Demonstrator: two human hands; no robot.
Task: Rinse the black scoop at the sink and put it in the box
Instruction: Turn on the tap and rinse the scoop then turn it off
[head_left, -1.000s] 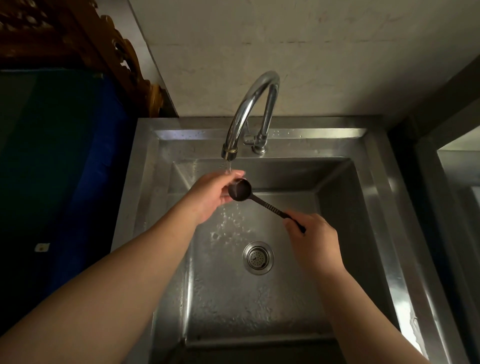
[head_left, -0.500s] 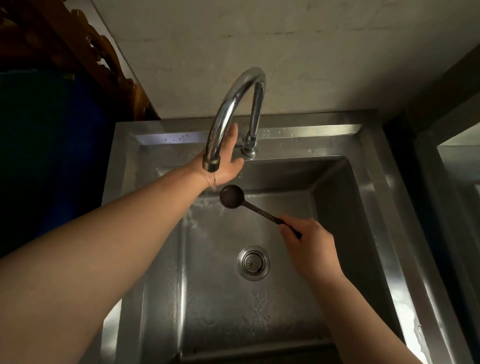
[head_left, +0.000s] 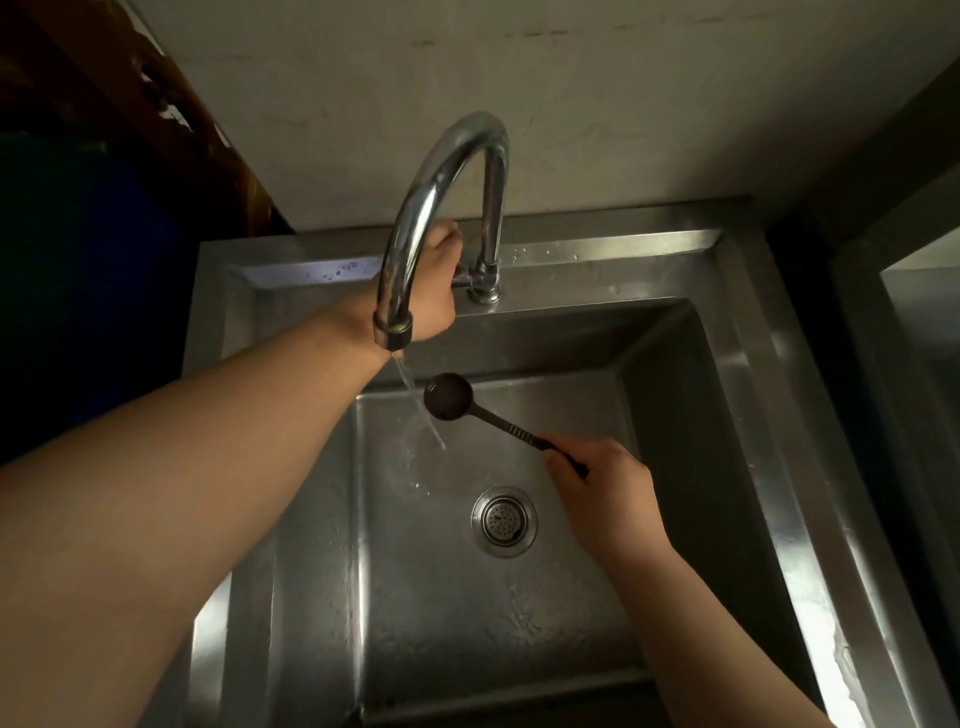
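The black scoop (head_left: 448, 396) is held over the steel sink (head_left: 675, 519) by the right hand (head_left: 605, 499). The grip of that hand is closed tight on the end of the scoop's handle. The round cup of the scoop is kept just beside the thin stream of water (head_left: 415, 402), maybe touching its edge.

The left hand (head_left: 436, 280) is stretched out behind the curved tap (head_left: 441, 208), at the small lever near the tap's foot. Its fingers seem curled around the lever, but the grip is partly hidden by the tap, so it cannot be told for sure.

The rinsing step looks almost done. The water is likely being shut off. Next, the scoop would need to be shaken dry and carried to the box. No box is seen here, so it must be looked for away from the sink.

One scoop, one tap, one sink, one drain (head_left: 504, 521) and two hands are counted.
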